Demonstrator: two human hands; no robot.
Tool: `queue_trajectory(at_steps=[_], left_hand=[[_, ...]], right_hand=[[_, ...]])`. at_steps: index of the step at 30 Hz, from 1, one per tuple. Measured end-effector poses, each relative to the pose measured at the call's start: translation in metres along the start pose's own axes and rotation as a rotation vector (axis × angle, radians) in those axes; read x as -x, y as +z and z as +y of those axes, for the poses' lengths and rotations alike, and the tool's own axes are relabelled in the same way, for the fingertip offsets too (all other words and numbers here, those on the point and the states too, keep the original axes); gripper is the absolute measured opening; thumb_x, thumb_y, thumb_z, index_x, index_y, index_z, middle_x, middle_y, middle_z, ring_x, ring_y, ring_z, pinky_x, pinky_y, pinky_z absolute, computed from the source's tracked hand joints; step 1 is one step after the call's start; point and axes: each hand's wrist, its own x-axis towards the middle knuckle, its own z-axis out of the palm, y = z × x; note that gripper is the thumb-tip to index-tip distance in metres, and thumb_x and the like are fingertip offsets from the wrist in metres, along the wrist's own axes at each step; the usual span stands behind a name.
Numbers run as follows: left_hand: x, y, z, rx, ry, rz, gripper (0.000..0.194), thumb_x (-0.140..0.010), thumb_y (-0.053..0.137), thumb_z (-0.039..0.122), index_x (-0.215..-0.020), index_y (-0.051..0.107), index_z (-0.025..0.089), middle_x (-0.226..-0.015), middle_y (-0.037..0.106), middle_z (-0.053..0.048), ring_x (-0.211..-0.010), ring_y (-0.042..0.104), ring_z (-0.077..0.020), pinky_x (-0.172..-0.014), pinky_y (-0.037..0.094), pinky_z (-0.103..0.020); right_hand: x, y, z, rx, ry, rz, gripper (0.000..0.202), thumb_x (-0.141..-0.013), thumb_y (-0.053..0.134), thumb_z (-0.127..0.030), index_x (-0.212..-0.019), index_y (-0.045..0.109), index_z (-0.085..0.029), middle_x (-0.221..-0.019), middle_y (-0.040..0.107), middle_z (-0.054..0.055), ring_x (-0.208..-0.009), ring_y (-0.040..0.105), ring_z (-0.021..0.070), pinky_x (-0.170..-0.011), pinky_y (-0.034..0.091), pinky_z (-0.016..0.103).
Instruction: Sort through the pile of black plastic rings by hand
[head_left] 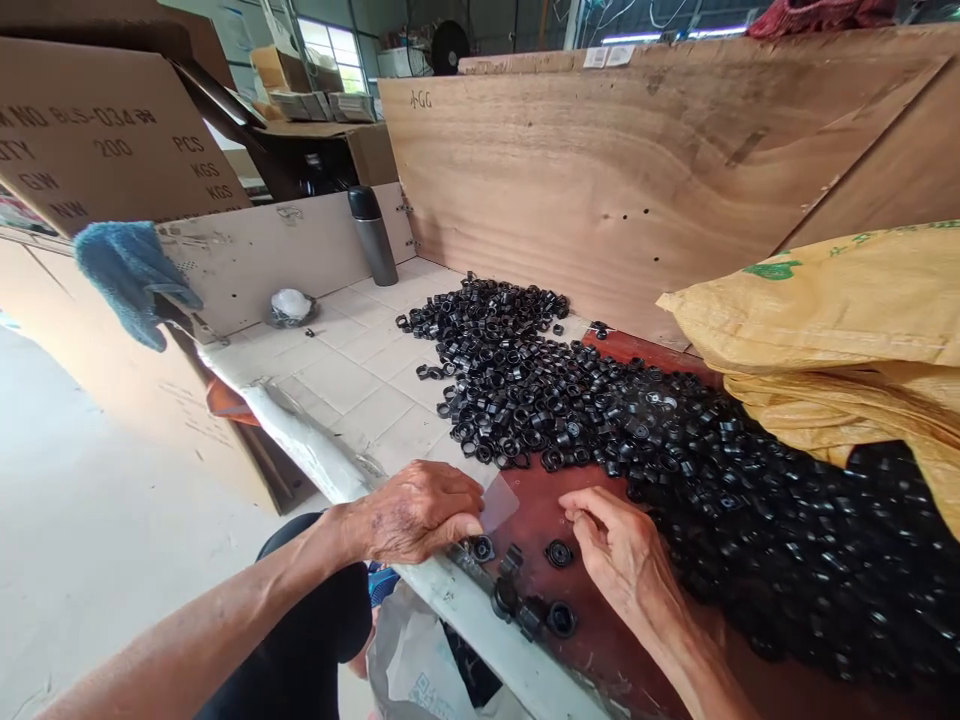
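Small round black plastic fittings lie at 6 o'clock, some ridged and some ring-like, on a smooth dark-red sheet just inside the bench's pale, film-wrapped edge. Beside them, my left hand is part-curled, thumb towards its fingers; a thin, translucent, round-cornered plastic piece juts past the fingertips, though I can't tell whether I grip it. At 5 o'clock my right hand is loosely bent, thumb and forefinger close together; I see nothing between them but can't be sure. Only a handful of fittings sit apart near me, so I'd judge that most are in the glossy, tangled black heap sweeping from 12 to 4 o'clock. Beyond it, a crinkled yellow woven sack slumps at 2 o'clock and a grained brown plywood panel stands at 1. A matte dark-grey flask stands upright at 11 o'clock; a fuzzy blue cloth drapes at 10.
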Motion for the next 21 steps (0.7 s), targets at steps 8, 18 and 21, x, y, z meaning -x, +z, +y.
queue_trajectory(at_steps=[8,18,21], left_hand=[[0.085,-0.064,-0.065,-0.242,-0.224,-0.09,0.03,-0.103,0.046,0.031,-0.107,0.072,0.018,-0.121,0.073,-0.011,-0.119,0.065,-0.0242,-0.105,0.054,-0.037],[0.024,-0.007,-0.026,-0.126,-0.683,0.284,0.028,-0.099,0.054,0.046,-0.097,0.065,0.02,-0.077,0.069,0.0,-0.062,0.065,-0.0143,-0.059,0.053,-0.026],[-0.007,0.029,-0.004,-0.136,-0.679,0.203,0.035,-0.094,0.062,0.04,-0.121,0.054,0.02,-0.093,0.07,-0.003,-0.077,0.07,-0.0198,-0.069,0.056,-0.032]], right_hand=[[-0.002,0.0,-0.009,0.007,-0.151,0.003,0.029,-0.09,0.044,-0.012,-0.095,0.071,-0.022,-0.091,0.071,0.005,-0.083,0.069,0.0191,-0.074,0.054,0.029],[-0.004,0.001,0.004,0.029,-0.018,0.192,0.037,-0.09,0.049,-0.018,-0.127,0.056,-0.02,-0.115,0.058,0.011,-0.086,0.064,0.021,-0.077,0.059,0.036],[-0.006,0.001,0.002,0.068,-0.1,0.146,0.06,-0.093,0.043,-0.013,-0.152,0.035,-0.024,-0.142,0.044,0.014,-0.112,0.06,0.0255,-0.093,0.058,0.044]])
